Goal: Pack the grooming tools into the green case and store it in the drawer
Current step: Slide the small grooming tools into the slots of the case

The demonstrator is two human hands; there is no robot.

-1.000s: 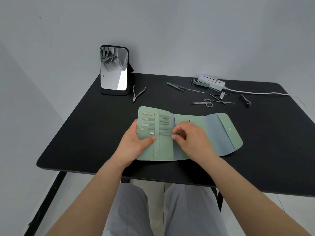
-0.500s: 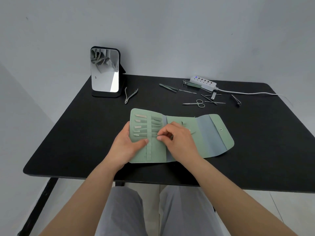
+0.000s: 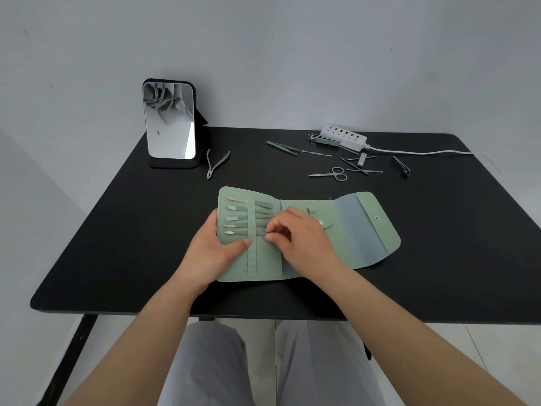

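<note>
The green case [image 3: 366, 230] lies unfolded on the black table [image 3: 117, 230], snap flap at the right. Several thin tools sit under the elastic strap [image 3: 251, 218] on its left panel. My left hand [image 3: 216, 250] grips the case's left edge, thumb pressed on the panel. My right hand [image 3: 298, 235] rests on the middle panel, thumb and forefinger pinched at the handle end of the lowest tool. Loose tools lie farther back: nippers [image 3: 215, 164], tweezers [image 3: 282, 148], scissors [image 3: 332, 173], nail clippers [image 3: 323, 140] and a smaller clipper [image 3: 402, 165].
A standing mirror [image 3: 169, 121] is at the back left. A white power strip [image 3: 344, 137] with its cable [image 3: 424, 153] runs along the back right. Thin metal picks [image 3: 361, 168] lie crossed near the scissors. My knees show below the table's front edge.
My right thumb and forefinger have shifted slightly left along the lowest tool in the strap. My left hand keeps its hold on the case; the view has moved a little.
</note>
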